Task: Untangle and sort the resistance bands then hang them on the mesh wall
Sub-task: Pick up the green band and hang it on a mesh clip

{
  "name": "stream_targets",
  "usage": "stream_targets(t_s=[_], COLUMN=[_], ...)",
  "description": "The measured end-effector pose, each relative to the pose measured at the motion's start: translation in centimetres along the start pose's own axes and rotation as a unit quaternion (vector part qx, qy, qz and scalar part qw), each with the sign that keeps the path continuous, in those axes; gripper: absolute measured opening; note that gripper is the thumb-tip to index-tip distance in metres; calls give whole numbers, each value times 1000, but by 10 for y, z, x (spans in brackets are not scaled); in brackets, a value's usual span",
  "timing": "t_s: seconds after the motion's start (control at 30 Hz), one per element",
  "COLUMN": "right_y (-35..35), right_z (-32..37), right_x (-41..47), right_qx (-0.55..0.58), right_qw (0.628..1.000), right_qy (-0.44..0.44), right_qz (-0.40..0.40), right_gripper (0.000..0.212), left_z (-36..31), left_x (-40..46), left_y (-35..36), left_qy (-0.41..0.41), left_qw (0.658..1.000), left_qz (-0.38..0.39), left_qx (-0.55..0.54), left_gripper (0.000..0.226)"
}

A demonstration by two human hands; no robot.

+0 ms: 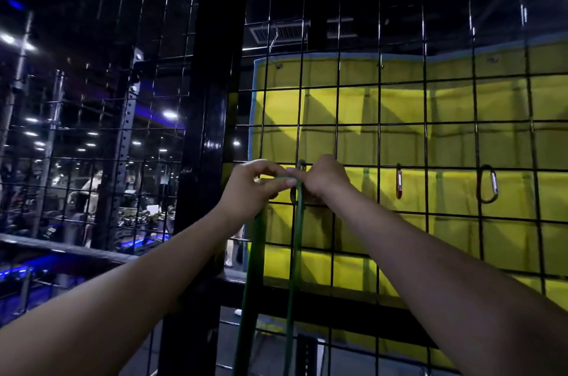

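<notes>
A black mesh wall (381, 129) fills the frame, w/ a yellow padded mat (445, 105) hanging just behind it at right and a thick black post (212, 98) dividing the panels at center-left. Two spare carabiners hang on the same wire row to the right: a red one (399, 182) and, farther right, a dark one w/ a silver gate (488, 185). Beyond the mesh at left, a dim gym floor w/ ceiling lights and a perforated rack upright (127, 129).

Both arms reach up and forward, meeting at a grey carabiner (300, 166) clipped to the mesh. The left hand (255, 188), fingers curled, pinches the top of a green resistance band (295, 252) right at the clip. The right hand (322, 180) is curled close against the carabiner from the right; what its fingers hold can't be made out. The band's two strands drop straight down in front of the mesh, out of frame at bottom.
</notes>
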State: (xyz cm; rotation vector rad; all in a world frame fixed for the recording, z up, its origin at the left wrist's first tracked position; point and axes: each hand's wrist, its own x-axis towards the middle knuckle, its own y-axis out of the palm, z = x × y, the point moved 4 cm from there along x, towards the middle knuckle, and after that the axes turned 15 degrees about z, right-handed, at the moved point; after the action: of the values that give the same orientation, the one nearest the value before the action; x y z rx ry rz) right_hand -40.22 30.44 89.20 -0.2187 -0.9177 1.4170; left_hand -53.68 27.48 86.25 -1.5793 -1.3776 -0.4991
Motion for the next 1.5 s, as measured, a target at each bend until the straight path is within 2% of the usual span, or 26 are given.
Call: stream_targets(t_s=[0.07, 0.17, 0.23, 0.5, 0.6, 0.73, 0.8, 1.13, 1.33, 1.5], right_y=[1, 3, 3, 3, 2, 4, 5, 2, 3, 1], right_z=[0, -3, -3, -1, -3, -4, -7, -11, -14, -12], right_x=[3, 8, 7, 2, 2, 7, 11, 18, 22, 23], right_qx=[34, 155, 179, 167, 158, 145, 140, 98, 83, 58], right_qw=[999, 987, 983, 985, 987, 989, 990, 994, 996, 998], right_qy=[13, 30, 35, 29, 25, 28, 35, 38, 32, 26], right_qz=[1, 20, 27, 26, 17, 3, -7, -11, -10, -1], right_gripper=[37, 22, 18, 26, 31, 25, 31, 29, 35, 44], left_z=[-1, -5, -3, 4, 2, -3, -7, -4, 2, -1], left_x=[6, 12, 13, 13, 14, 17, 23, 32, 34, 28], left_y=[-4, -6, -6, -8, -9, -12, -13, -8, -6, -1], left_qy=[0, 5, 5, -7, -7, -4, -11, -50, -102, -117], left_qw=[1000, 1000, 1000, 1000, 1000, 997, 995, 992, 988, 983], left_qz=[-10, -3, 5, 2, 3, 20, 24, 31, 81, 116], left_qx=[-14, -5, 1, 0, 18, 78, 101, 109, 88, 84], left_gripper=[6, 13, 15, 8, 11, 17, 18, 24, 20, 28])
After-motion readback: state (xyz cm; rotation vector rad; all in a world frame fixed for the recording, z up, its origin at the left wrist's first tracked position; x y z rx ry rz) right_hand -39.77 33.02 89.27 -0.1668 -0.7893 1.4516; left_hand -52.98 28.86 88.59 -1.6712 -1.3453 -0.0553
